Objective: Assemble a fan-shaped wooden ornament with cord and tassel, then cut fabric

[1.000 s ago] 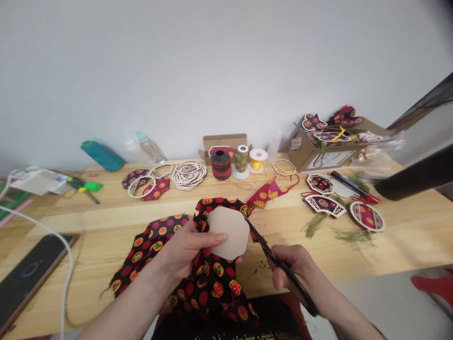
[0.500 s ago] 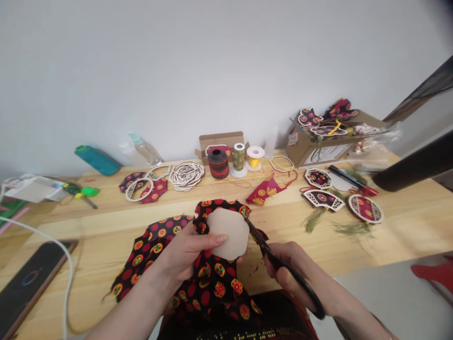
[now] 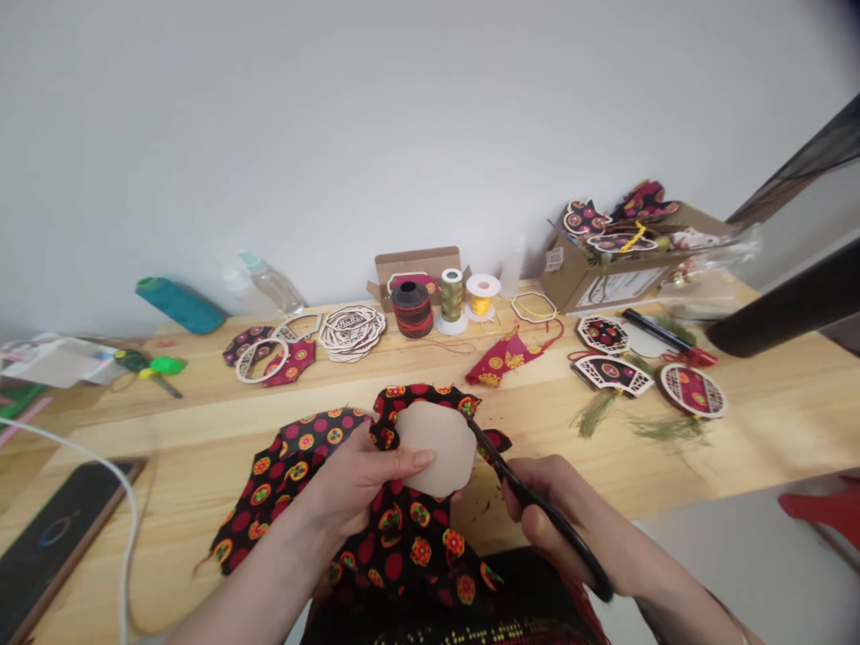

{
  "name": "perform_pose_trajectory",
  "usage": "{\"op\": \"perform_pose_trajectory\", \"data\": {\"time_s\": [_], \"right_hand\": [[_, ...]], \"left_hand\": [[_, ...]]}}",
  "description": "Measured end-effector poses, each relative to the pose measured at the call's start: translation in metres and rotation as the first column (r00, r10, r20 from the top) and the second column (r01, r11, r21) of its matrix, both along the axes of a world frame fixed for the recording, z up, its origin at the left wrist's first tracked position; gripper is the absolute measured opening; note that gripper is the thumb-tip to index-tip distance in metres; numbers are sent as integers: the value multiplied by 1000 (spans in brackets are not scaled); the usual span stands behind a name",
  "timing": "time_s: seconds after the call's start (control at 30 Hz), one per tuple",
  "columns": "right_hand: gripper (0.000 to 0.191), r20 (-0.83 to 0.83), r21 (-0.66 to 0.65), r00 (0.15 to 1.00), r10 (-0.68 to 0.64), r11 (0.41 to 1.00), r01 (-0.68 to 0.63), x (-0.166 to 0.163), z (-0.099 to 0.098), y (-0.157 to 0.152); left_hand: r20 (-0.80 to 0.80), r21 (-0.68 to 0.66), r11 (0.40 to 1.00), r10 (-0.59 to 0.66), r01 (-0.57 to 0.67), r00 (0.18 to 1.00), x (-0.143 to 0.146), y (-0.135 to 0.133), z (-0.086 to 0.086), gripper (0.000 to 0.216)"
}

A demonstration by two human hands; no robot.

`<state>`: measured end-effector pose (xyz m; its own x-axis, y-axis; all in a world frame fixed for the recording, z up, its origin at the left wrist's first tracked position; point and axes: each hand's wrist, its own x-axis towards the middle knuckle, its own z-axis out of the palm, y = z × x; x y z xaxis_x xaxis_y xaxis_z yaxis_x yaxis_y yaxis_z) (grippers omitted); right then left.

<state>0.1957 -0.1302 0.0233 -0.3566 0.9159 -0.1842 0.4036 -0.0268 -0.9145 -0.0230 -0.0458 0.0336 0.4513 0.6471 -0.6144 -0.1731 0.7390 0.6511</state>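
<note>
My left hand (image 3: 366, 470) pinches a pale, rounded cardboard piece (image 3: 440, 443) against a black patterned fabric (image 3: 396, 528), thumb on top and fingers mostly hidden beneath. Red dots and orange flower motifs cover the cloth, which drapes toward my lap and spreads left over the table. In my right hand (image 3: 554, 502) is a pair of black scissors (image 3: 497, 461). Their tips meet the fabric edge at the card's upper right corner. A small cut flap of cloth (image 3: 497, 440) sticks out beyond the blades.
Thread spools (image 3: 412, 312) stand by a small open carton (image 3: 417, 260). Wooden cutouts (image 3: 353, 333) lie stacked to their left. Decorated ornaments (image 3: 692, 391) and a marker (image 3: 658, 331) are at right, before a filled cardboard box (image 3: 608, 278). A phone (image 3: 60, 537) and white cable (image 3: 131, 528) lie left.
The card and cloth have shifted very slightly down and right in view. The scissors stay at the card's upper right edge, their blades looking a little closer together.
</note>
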Motion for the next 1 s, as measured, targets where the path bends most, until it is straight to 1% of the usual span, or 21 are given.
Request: {"op": "perform_pose_trajectory", "data": {"time_s": [0.1, 0.23, 0.33, 0.5, 0.63, 0.7, 0.83, 1.0], "right_hand": [[63, -48, -13, 999, 0, 1000, 0, 1, -2, 0], [62, -149, -48, 989, -26, 999, 19, 0, -12, -1], [63, -162, -80, 985, -53, 996, 40, 0, -18, -2], [63, -181, -97, 982, -59, 994, 42, 1, -15, -2], [63, -215, -149, 973, -85, 987, 54, 3, -12, -1], [63, -208, -147, 974, -85, 988, 55, 5, -11, 0], [61, -132, -86, 990, -38, 996, 26, 10, -7, 1], [62, -46, -56, 998, 34, 998, -37, 15, 1, 2]], "left_hand": [[-14, 0, 1000, 7, -7, 1000, 0, -1, 0, 51], [-20, 9, 1000, 14, -14, 1000, 0, -1, 0, 48], [-13, 10, 1000, 8, -8, 1000, 0, -1, 1, 46], [22, 17, 1000, -17, 17, 1000, 1, -1, 2, 41], [-16, 47, 998, 37, -36, 999, -3, 1, -3, 42], [-26, 52, 997, 63, -61, 998, -6, 2, -9, 45], [0, 37, 998, 44, -44, 999, -9, 4, -16, 52], [-20, 39, 998, 48, -47, 999, -9, 4, -16, 57]]}}
